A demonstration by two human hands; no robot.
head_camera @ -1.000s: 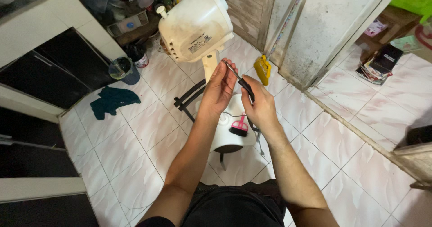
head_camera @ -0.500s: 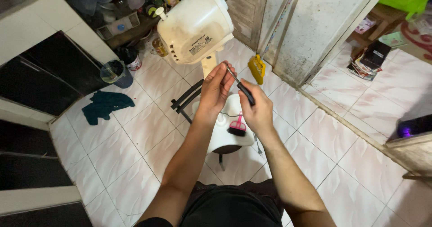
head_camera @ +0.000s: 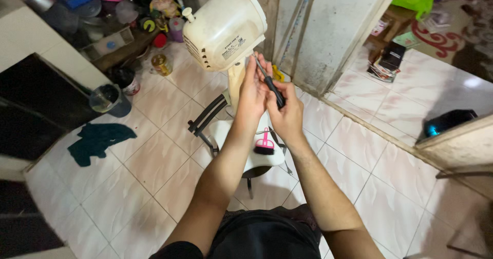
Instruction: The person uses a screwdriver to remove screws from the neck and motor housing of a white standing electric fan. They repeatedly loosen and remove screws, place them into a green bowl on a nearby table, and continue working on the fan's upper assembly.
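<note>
You are facing the cream plastic fan motor housing (head_camera: 226, 25) on its stand, your left hand (head_camera: 251, 92) pinching the shaft of the black-handled screwdriver (head_camera: 268, 82) your right hand (head_camera: 286, 116) is clenching; its tip may be slipping.

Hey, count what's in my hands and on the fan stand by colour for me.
Black: 1, the screwdriver held in both hands
Cream: 1, the fan motor housing
White: 1, the fan base
Pink: 1, the small brush on that base
Total: 4
</note>
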